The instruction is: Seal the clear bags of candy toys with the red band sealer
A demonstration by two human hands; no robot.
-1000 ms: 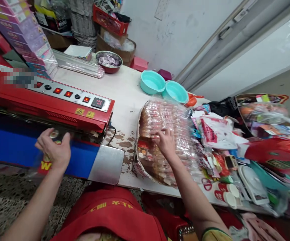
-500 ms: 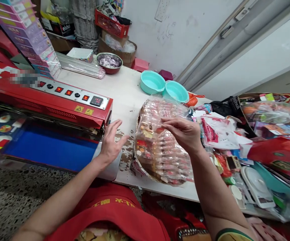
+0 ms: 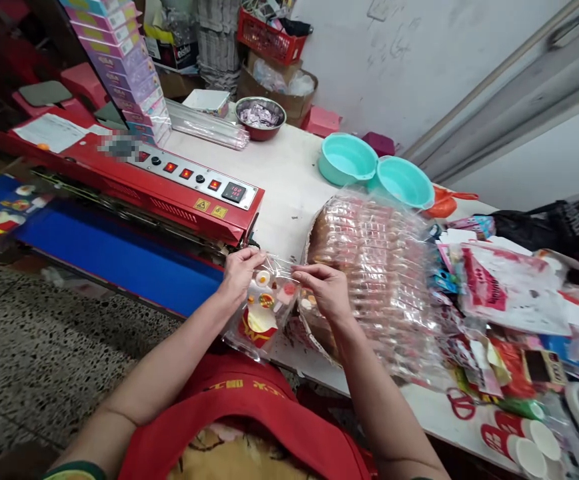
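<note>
Between my two hands hangs a clear plastic bag [image 3: 260,319] with small food-shaped pieces inside: a fried egg, a pizza and a red fries carton. My left hand [image 3: 239,277] pinches its upper left corner, close to the end of the red sealing machine [image 3: 169,187]. The upper right corner is pinched in my right hand [image 3: 325,287], in front of an open carton [image 3: 314,337] packed with rows of similar clear bags [image 3: 374,267]. Another such bag [image 3: 2,223] lies at the far left on the machine's blue belt [image 3: 119,277].
Two turquoise basins [image 3: 348,160] and a metal bowl of small packets [image 3: 260,120] stand toward the wall. A tall stack of boxes [image 3: 124,73] rises behind the machine. Red-handled scissors [image 3: 462,403], paper cups [image 3: 519,443] and loose packaging [image 3: 509,287] crowd the right side.
My right hand has brought a bag from the carton leftward, and my left hand has closed on its other corner. The view has swung, so the surroundings sit differently.
</note>
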